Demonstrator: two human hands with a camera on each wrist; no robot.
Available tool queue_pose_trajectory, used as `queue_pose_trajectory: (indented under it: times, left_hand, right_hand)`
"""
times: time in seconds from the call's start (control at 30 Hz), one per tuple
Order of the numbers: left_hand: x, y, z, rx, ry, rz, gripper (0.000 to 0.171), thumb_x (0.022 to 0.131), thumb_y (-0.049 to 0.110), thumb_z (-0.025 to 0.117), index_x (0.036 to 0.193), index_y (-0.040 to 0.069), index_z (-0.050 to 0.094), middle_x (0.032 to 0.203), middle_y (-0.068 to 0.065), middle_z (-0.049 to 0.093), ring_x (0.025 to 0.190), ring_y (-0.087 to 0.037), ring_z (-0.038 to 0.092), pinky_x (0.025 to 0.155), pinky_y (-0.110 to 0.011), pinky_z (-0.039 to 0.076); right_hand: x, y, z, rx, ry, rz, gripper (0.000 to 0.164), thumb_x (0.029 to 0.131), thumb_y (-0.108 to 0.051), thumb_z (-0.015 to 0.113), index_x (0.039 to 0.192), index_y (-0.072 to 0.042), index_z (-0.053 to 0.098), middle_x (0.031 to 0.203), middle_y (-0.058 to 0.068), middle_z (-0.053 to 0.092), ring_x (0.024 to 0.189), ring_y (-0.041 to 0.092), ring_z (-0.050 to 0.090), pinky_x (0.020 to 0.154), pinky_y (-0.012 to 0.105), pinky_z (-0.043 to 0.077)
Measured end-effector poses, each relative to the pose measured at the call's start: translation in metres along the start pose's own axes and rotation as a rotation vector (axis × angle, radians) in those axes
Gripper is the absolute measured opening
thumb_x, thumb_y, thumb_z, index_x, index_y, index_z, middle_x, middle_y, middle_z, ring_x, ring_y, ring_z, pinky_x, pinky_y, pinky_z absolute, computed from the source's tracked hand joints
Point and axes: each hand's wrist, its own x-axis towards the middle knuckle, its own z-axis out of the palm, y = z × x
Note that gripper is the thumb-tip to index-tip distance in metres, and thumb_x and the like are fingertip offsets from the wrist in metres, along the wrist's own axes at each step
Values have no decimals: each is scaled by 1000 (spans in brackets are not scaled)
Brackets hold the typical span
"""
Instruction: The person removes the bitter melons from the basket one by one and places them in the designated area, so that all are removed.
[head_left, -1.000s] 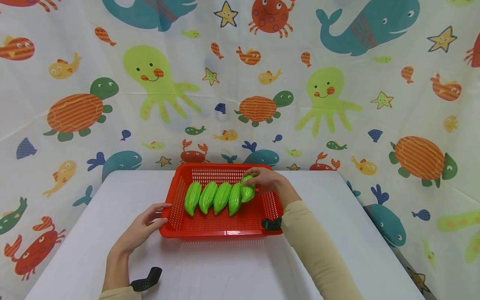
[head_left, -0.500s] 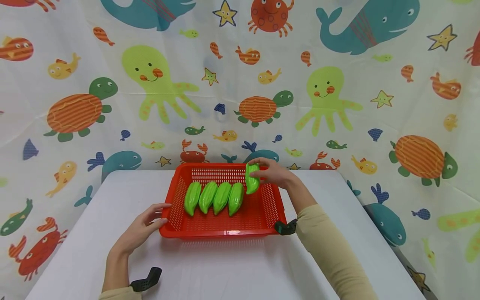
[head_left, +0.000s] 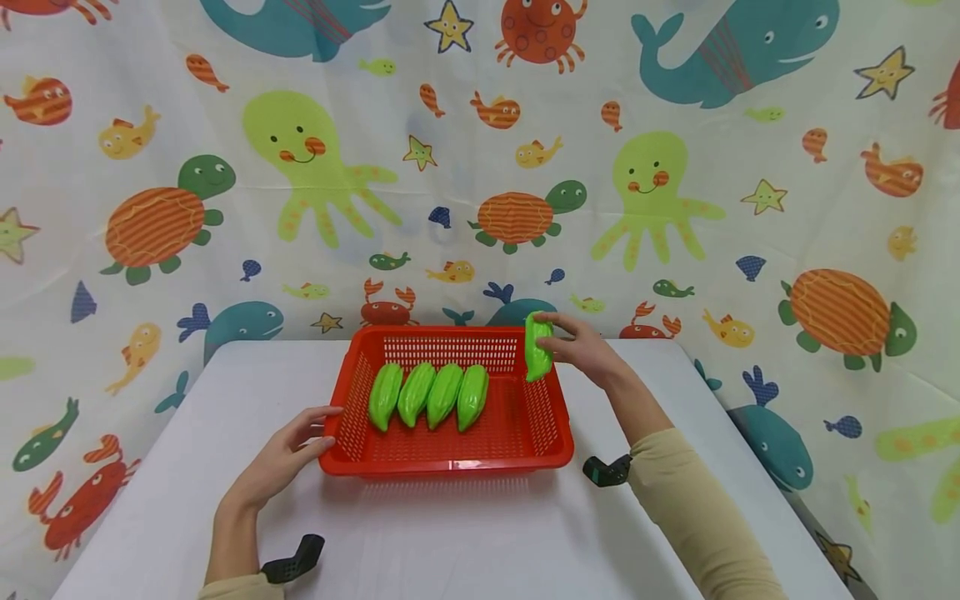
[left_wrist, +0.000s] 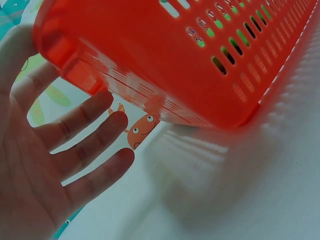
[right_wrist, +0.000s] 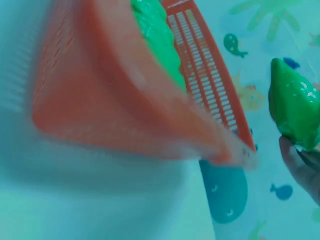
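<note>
In the head view, my right hand (head_left: pixel 587 350) pinches a green ridged fruit, perhaps a toy carambola or bitter melon (head_left: pixel 537 346), upright above the basket's back right corner. The right wrist view shows this ridged fruit (right_wrist: pixel 296 102) outside the rim, with only fingertips visible behind it. Several similar green ridged fruits (head_left: pixel 445 396) lie in a slanted row in the red slotted basket (head_left: pixel 450 465). My left hand (head_left: pixel 279 457) touches the basket's left rim. In the left wrist view, its fingers (left_wrist: pixel 92 142) are spread and fairly straight, with two tips hidden behind the rim.
The basket stands on a white table (head_left: pixel 420 542) against a cloth backdrop (head_left: pixel 480 283) printed with sea animals. Black wrist devices (head_left: pixel 607 471) sit on both forearms. Bare red floor shows in the basket's right part.
My right hand has lifted the rightmost green ridged fruit from the row and carried it right and up toward the basket's back right corner. The left hand and basket have stayed put.
</note>
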Motion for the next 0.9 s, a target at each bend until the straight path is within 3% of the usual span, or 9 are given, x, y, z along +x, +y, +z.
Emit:
queue_pose_trajectory:
  times: [0.27, 0.5, 0.7, 0.9]
  left_hand:
    - [1, -1, 0, -4, -10, -9, 50, 96, 28, 62, 142, 16, 47, 144, -18, 42, 127, -40, 42, 91, -53, 51]
    - [1, -1, -1, -2, -11, -3, 50, 96, 30, 61, 142, 16, 47, 144, -18, 43, 127, -41, 42, 91, -52, 51]
    - [2, -2, -1, -2, -13, 3, 50, 96, 30, 62, 142, 16, 47, 144, -18, 43, 127, -41, 42, 91, -52, 51]
    - [1, -3, -1, -2, -11, -4, 51, 96, 30, 62, 143, 16, 46, 144, -18, 42, 128, -41, 42, 91, -53, 52]
  right_hand:
    - [-9, 30, -24, 40, 82, -36, 48, 96, -25, 64, 140, -12, 49, 135, 14, 48, 115, 30, 54, 86, 30, 55]
    - [-29, 34, -39, 79, 86, 30, 51, 98, -18, 60, 144, -6, 42, 149, 18, 35, 119, 31, 47, 87, 28, 53]
    - [-33, 54, -50, 58, 101, 79, 55, 97, -21, 61, 146, -9, 41, 153, 16, 27, 128, 39, 40, 92, 31, 50]
    - [-30, 86, -59, -13, 137, 137, 59, 95, -32, 64, 148, -16, 42, 156, 13, 24, 134, 42, 37, 105, 49, 41]
